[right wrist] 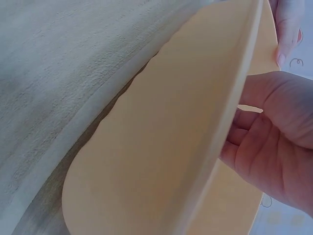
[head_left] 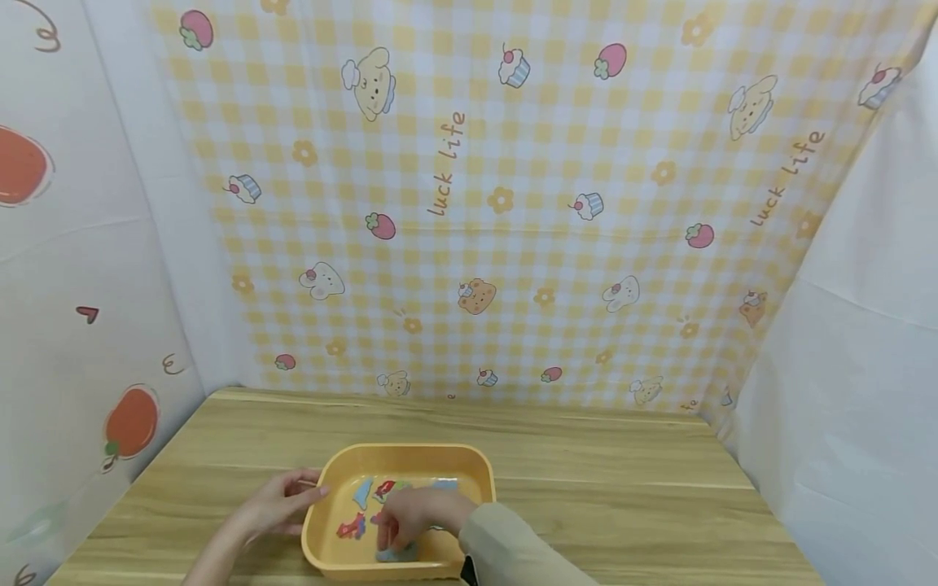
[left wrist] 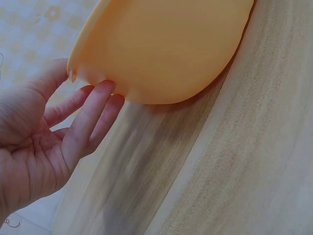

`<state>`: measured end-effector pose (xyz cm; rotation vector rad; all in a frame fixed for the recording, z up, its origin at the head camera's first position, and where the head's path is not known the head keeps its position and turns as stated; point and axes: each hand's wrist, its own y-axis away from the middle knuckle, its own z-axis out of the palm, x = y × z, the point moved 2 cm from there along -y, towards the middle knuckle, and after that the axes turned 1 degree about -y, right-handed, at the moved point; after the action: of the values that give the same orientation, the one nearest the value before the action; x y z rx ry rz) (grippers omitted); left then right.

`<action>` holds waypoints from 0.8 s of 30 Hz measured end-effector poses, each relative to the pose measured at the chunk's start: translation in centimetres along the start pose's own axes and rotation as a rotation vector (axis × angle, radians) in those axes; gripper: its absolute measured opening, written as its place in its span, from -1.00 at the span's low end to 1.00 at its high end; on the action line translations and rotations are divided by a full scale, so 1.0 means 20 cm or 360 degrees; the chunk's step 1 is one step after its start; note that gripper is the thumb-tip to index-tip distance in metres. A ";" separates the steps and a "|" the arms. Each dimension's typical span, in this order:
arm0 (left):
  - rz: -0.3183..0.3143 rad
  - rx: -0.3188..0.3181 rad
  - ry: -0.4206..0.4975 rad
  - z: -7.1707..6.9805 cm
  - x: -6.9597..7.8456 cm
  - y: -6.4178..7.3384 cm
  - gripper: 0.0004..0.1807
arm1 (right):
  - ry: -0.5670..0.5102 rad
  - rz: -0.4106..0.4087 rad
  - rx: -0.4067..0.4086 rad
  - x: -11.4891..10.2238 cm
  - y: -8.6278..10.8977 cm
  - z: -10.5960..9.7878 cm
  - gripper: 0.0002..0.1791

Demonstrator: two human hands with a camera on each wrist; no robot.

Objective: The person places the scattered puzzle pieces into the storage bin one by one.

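A yellow plastic basin (head_left: pixel 333 561) sits on the wooden table, with flat colourful cut-out pieces inside. My left hand (head_left: pixel 282 505) holds the basin's left side. In the left wrist view its thumb is at the rim and its fingertips (left wrist: pixel 105 87) press the outer wall. My right hand (head_left: pixel 414 517) reaches down into the basin, thumb and finger pinching a grey-blue piece (head_left: pixel 399 555) near the front wall. From the right wrist, the basin's wall (right wrist: pixel 146 127) hides those fingertips. Around the right hand lie a red-and-purple piece (head_left: pixel 350 526), a light-blue piece (head_left: pixel 362 493) and a red-and-green piece (head_left: pixel 387 489).
Another light-blue piece (head_left: pixel 444 483) lies at the basin's back right, partly behind the right hand. The wooden tabletop (head_left: pixel 623 488) extends to the right. A yellow checked cloth (head_left: pixel 498 244) hangs behind the table, and white cloths (head_left: pixel 857 350) flank it.
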<state>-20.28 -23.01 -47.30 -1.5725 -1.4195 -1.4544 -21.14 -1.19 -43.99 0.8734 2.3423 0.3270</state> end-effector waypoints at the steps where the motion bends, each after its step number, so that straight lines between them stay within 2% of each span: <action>1: 0.0001 0.0002 0.0000 0.00 0.00 0.00 -0.33 | -0.0024 -0.0003 -0.0001 0.00 0.00 0.00 -0.91; 6: -0.0004 0.0012 -0.0008 0.00 0.00 -0.01 -0.34 | -0.0051 -0.0010 0.0018 0.01 0.02 0.00 -0.89; 16: -0.0025 0.0012 -0.0042 -0.02 -0.02 -0.02 -0.34 | -0.0008 0.0032 0.0208 0.06 0.08 -0.05 -0.87; 19: -0.0009 0.0025 -0.0051 -0.02 -0.02 -0.01 -0.33 | -0.0102 -0.0001 0.0252 0.10 0.11 -0.07 -0.87; 24: 0.0068 0.0115 -0.0155 -0.02 -0.02 -0.01 -0.37 | -0.0321 -0.0096 0.0385 0.17 0.17 -0.12 -0.84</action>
<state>-20.51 -23.41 -47.73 -1.6377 -1.4672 -1.3033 -22.86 3.66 -42.25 0.8998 2.2424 -0.0695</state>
